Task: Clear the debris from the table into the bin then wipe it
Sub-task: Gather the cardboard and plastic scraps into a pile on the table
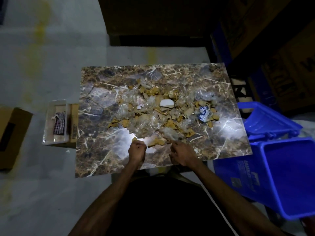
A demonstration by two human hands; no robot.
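A brown marble-patterned table (95, 155) carries a spread of debris (163, 113): torn cardboard scraps, crumpled clear plastic, a white shard and a blue-printed wrapper (204, 114). My left hand (137, 151) is at the near edge of the pile, its fingers curled round a small cardboard scrap (135, 139). My right hand (183, 153) is beside it, fingertips pinching at clear plastic near another cardboard piece (156, 142). The open blue bin (286, 174) stands at the table's right, its lid hanging back.
A clear tray (56, 122) holding a checked cloth (59, 123) sits left of the table on a box. A cardboard box (12, 137) lies on the grey floor farther left. Stacked cartons and a blue crate stand at the back right.
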